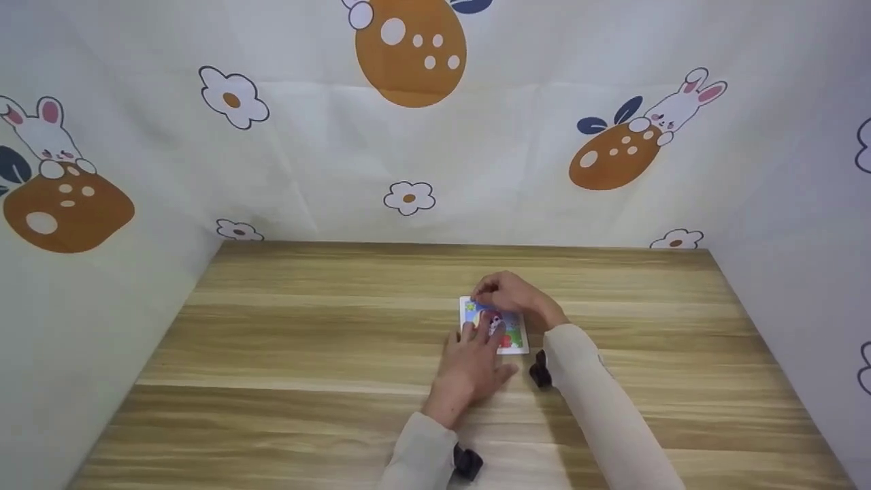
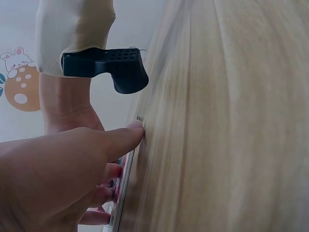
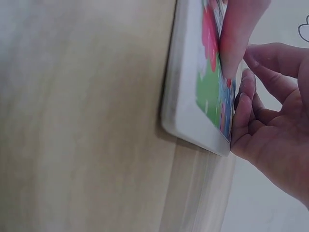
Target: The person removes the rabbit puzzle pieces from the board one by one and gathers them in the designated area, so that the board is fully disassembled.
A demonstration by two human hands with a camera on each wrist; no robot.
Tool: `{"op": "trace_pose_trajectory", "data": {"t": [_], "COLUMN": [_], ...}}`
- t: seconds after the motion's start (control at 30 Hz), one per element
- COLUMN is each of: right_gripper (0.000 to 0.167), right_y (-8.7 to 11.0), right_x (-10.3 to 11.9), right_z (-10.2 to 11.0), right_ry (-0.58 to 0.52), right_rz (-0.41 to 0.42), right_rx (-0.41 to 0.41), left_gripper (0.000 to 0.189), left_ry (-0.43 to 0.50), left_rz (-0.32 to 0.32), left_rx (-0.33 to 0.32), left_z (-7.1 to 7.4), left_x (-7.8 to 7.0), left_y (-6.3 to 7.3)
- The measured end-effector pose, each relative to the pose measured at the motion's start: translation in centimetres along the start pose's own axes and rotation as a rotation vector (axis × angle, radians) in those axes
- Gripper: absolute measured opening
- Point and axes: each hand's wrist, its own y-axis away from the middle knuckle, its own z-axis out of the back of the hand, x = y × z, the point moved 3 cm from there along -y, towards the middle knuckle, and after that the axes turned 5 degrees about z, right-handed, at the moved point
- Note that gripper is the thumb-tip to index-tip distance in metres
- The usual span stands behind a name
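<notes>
A thin white-bordered picture board with rounded corners and a colourful cartoon print lies on the wooden table. My left hand rests on its near-left part, fingers spread over the print and thumb out to the side. Edge-on in the left wrist view, the picture board has the left fingers over its face. At its far edge is my right hand, fingers bent. In the right wrist view, the right hand touches the picture board with curled fingers; whether they pinch anything is hidden.
The wood-grain table stretches around the board on all sides. A pale curtain printed with rabbits and flowers stands behind the table and along both sides. Black wrist mounts sit at both light sleeves.
</notes>
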Motion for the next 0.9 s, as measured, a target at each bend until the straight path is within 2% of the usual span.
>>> {"op": "trace_pose_trajectory", "data": {"t": [0.2,0.53,0.73,0.9], "right_gripper": [0.02,0.018,0.019,0.019], "right_y": [0.06,0.23,0.34,0.25], "right_x": [-0.08,0.09,0.02,-0.02], "right_z": [-0.05,-0.33,-0.39,-0.4], "right_ry": [-0.071,-0.06,-0.114,-0.109], "right_rz": [-0.049,0.009,-0.043,-0.069], "right_rx": [-0.021,-0.034,-0.039,-0.035], "left_gripper": [0.074,0.073,0.072,0.07], "left_ry": [0.004,-0.003,0.016,0.033], "left_rz": [-0.003,-0.012,-0.012,-0.004], "left_rx": [0.003,0.001,-0.019,-0.021], "left_z": [0.07,0.23,0.24,0.16], "left_x": [0.05,0.08,0.19,0.18], "left_y": [-0.08,0.12,0.16,0.0]}}
